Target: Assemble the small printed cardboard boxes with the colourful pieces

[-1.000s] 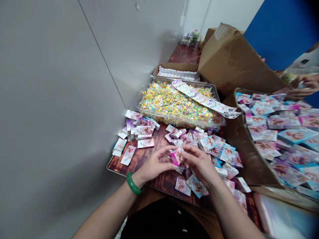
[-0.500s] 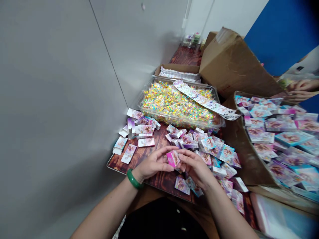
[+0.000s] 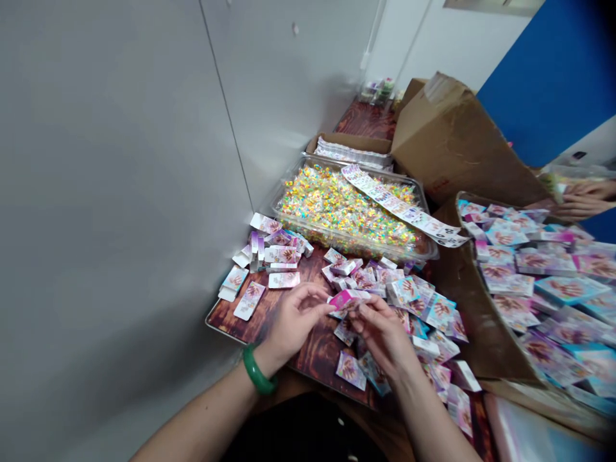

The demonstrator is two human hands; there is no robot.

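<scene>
Both hands meet over the worktop [image 3: 317, 353]: the left hand [image 3: 293, 321] and right hand [image 3: 380, 333] each close a fingertip grip on one end of the small pink box [image 3: 344, 299], best kept level and lightly pinched so the thin card holds shape above the loose boxes [image 3: 414, 301].

Light: bright, even, from overhead.
Shadows: soft, faint on the plain grey wall panel [image 3: 110, 192].
Glare: slight sheen on the clear plastic tray of multicoloured sweets [image 3: 283, 208].
Blur: lower right corner smeared.
Distortion: edges bowed, corners darkened.
</scene>
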